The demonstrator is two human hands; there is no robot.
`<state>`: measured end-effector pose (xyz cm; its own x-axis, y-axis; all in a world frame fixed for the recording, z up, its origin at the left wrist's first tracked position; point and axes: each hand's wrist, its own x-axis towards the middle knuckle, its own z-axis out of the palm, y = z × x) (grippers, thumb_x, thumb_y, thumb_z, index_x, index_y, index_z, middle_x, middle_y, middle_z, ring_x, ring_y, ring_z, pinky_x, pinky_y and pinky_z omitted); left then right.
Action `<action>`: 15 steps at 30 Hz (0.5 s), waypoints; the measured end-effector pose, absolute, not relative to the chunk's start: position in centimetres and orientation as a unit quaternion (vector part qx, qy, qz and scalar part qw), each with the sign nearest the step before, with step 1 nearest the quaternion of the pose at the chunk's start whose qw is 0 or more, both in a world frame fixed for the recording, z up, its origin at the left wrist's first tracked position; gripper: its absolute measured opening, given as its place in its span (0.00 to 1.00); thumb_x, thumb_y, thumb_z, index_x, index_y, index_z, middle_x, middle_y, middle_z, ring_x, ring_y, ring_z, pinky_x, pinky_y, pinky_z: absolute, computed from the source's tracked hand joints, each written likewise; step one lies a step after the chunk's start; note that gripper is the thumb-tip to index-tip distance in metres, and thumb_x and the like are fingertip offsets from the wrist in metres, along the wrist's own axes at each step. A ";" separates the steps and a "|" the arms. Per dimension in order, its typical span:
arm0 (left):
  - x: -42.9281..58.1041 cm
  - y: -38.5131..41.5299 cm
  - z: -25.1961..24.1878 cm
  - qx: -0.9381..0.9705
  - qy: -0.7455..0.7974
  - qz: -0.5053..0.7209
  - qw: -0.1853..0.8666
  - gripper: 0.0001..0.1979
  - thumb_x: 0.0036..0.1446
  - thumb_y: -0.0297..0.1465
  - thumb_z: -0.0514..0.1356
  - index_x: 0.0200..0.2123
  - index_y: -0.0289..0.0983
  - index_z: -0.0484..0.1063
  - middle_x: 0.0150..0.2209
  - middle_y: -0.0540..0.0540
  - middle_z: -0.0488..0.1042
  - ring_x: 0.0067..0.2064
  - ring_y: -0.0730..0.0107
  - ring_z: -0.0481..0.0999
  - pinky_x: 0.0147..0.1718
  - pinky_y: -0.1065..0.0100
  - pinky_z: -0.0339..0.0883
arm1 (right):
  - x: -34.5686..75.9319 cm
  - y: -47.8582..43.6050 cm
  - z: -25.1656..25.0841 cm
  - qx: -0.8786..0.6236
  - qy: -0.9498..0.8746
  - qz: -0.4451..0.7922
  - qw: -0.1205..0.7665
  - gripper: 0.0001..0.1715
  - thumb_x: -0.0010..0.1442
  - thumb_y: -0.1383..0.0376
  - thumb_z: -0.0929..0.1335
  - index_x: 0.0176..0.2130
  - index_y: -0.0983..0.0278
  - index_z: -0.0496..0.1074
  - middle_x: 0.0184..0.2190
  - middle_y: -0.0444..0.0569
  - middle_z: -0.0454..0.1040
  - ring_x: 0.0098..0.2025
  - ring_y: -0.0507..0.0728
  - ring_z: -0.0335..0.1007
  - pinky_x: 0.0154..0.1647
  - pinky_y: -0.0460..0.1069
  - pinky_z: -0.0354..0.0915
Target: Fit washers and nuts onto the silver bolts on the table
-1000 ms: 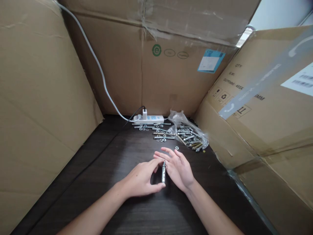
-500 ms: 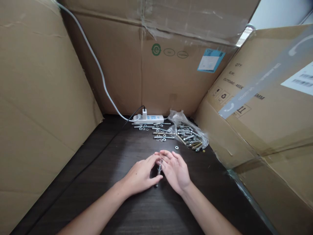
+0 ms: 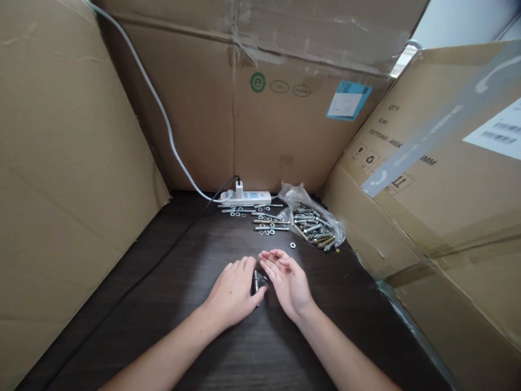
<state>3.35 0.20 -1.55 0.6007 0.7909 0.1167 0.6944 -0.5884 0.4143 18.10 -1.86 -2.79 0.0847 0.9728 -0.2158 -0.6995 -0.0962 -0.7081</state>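
Observation:
My left hand (image 3: 234,291) rests low over the dark table, its fingers curled around a metal bolt (image 3: 256,281). Its thumb lies near the bolt's lower end, and the fingers hide part of the shank. Just right of the bolt, between both hands, shows a small ring-shaped metal piece (image 3: 264,281), perhaps a washer. My right hand (image 3: 290,285) is open beside it, palm turned inward and fingers loosely bent, holding nothing visible. A single nut (image 3: 292,245) lies on the table beyond my right fingertips.
Several bolts (image 3: 272,228) with nuts and washers lie in rows at the back. Right of them, a clear plastic bag (image 3: 295,193) holds more bolts. Behind stands a white power strip (image 3: 262,197); a black cable (image 3: 163,253) crosses the left. Cardboard walls (image 3: 195,108) enclose the table.
My left hand has shifted slightly left and flattened, away from the right fingertips. The bolt has moved left with it, and the ring-shaped piece now shows beside it.

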 end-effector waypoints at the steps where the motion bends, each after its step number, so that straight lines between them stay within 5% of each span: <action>1: 3.4 0.1 -1.6 0.879 0.432 0.137 0.150 0.10 0.53 0.35 0.58 0.36 0.38 0.61 0.38 0.45 0.70 0.41 0.58 0.71 0.38 0.60 0.62 | 18.2 -1.7 -2.8 -0.361 -0.200 0.641 0.647 0.09 0.50 0.66 0.63 0.35 0.62 0.69 0.39 0.50 0.74 0.52 0.59 0.67 0.58 0.57 0.57; 5: 3.4 0.3 -1.8 0.889 0.430 0.106 0.118 0.03 0.56 0.31 0.54 0.31 0.38 0.62 0.35 0.44 0.69 0.39 0.59 0.70 0.37 0.61 0.62 | 19.4 -1.6 -1.9 -0.466 -0.378 0.529 0.600 0.07 0.52 0.64 0.65 0.34 0.61 0.68 0.35 0.47 0.72 0.43 0.57 0.69 0.48 0.53 0.63; 9: 3.3 0.7 -1.7 0.893 0.426 0.094 0.114 0.03 0.58 0.27 0.50 0.31 0.38 0.62 0.34 0.45 0.69 0.37 0.61 0.70 0.36 0.63 0.62 | 22.1 -2.5 -0.2 -0.558 -0.679 0.365 0.306 0.04 0.50 0.66 0.68 0.31 0.61 0.69 0.25 0.42 0.68 0.27 0.52 0.62 0.30 0.47 0.58; 12: 3.1 0.8 -1.7 0.893 0.424 0.093 0.116 0.04 0.59 0.27 0.50 0.32 0.38 0.61 0.34 0.46 0.69 0.37 0.62 0.70 0.36 0.64 0.62 | 23.3 -3.4 0.3 -0.582 -0.738 0.296 0.170 0.10 0.47 0.66 0.70 0.33 0.60 0.69 0.26 0.42 0.70 0.27 0.52 0.62 0.28 0.46 0.54; 15: 2.9 1.0 -1.6 0.890 0.426 0.107 0.125 0.05 0.61 0.29 0.48 0.33 0.38 0.61 0.34 0.46 0.68 0.37 0.63 0.71 0.35 0.66 0.62 | 23.1 -3.8 0.2 -0.585 -0.754 0.265 0.140 0.09 0.47 0.69 0.69 0.33 0.60 0.69 0.29 0.43 0.71 0.30 0.53 0.64 0.29 0.46 0.54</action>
<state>2.92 0.95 -1.64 0.6148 0.7842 0.0834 0.7309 -0.6063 0.3133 23.14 -3.75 0.24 -0.2765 0.9558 -0.1001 0.8076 0.1747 -0.5633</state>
